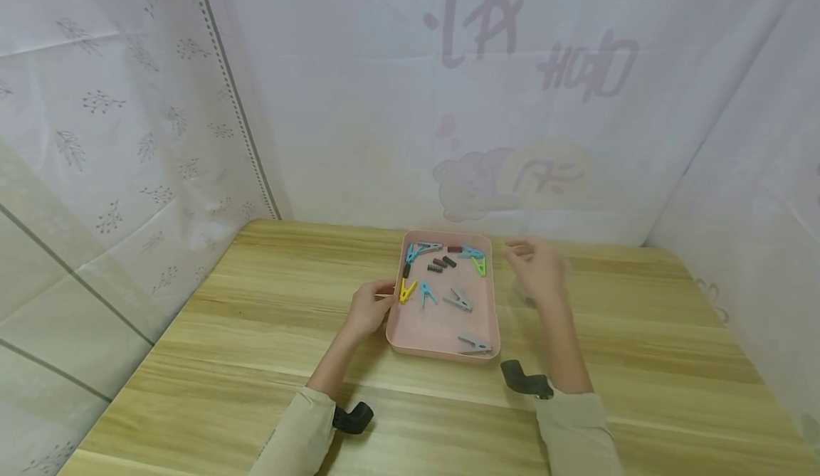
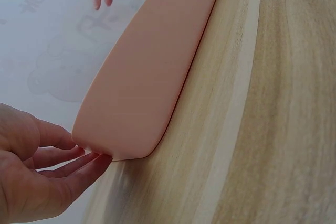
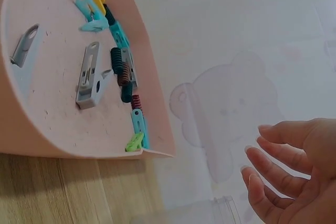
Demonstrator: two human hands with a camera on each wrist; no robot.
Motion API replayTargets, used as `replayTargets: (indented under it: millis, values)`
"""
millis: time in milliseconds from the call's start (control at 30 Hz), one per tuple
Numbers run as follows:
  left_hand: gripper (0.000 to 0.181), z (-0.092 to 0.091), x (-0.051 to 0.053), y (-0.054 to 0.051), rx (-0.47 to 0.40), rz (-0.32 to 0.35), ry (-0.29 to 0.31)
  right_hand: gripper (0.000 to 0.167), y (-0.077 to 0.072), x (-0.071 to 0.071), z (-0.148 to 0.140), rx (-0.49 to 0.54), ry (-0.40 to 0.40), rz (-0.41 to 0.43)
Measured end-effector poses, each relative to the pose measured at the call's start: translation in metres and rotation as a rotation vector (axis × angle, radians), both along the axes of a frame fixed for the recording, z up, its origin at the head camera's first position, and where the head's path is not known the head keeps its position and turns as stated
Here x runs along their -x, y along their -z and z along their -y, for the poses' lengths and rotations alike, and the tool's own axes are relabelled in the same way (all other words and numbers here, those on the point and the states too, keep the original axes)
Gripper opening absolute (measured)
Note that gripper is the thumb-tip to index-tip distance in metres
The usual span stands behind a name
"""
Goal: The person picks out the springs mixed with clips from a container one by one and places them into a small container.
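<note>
A pink tray (image 1: 419, 337) lies on the table, holding several plastic clips and dark coil springs (image 3: 116, 61). Among the clips are a yellow one (image 1: 406, 291), a light blue one (image 1: 427, 294), a green one (image 1: 479, 266) and a grey one (image 3: 90, 80). My left hand (image 1: 369, 309) touches the tray's left side; in the left wrist view its fingertips (image 2: 107, 159) meet the end of the outer wall. Raised to the right of the tray, my right hand (image 1: 537, 266) has loosely bent fingers with nothing between them, slightly blurred in the head view.
Below the right hand, a clear container (image 3: 199, 213) shows partly in the right wrist view. The wooden table (image 1: 640, 348) reaches back to a pale printed curtain (image 1: 359, 141). Black wrist mounts (image 1: 527, 380) stick out from both sleeves.
</note>
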State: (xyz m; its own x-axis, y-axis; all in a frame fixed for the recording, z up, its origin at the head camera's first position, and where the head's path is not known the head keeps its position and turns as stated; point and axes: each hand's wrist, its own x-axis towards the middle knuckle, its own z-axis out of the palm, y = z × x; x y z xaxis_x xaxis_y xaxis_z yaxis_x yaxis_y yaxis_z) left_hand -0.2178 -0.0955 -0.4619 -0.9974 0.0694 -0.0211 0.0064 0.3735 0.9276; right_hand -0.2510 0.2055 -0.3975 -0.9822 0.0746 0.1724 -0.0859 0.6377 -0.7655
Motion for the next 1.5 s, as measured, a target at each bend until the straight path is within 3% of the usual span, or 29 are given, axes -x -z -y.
replayTargets:
  millis: [500, 900, 1500]
  values:
    - [0.034, 0.000, 0.000, -0.001, 0.005, -0.015, -0.006, 0.033, 0.008, 0.015, 0.009, 0.051, -0.030, 0.005]
    - [0.034, 0.000, 0.001, 0.002, -0.006, -0.012, -0.006, 0.034, 0.005, 0.021, 0.015, -0.008, -0.065, 0.035]
    - [0.033, 0.000, 0.001, 0.002, -0.011, -0.019, -0.003, 0.034, 0.011, 0.034, 0.030, 0.005, -0.095, 0.075]
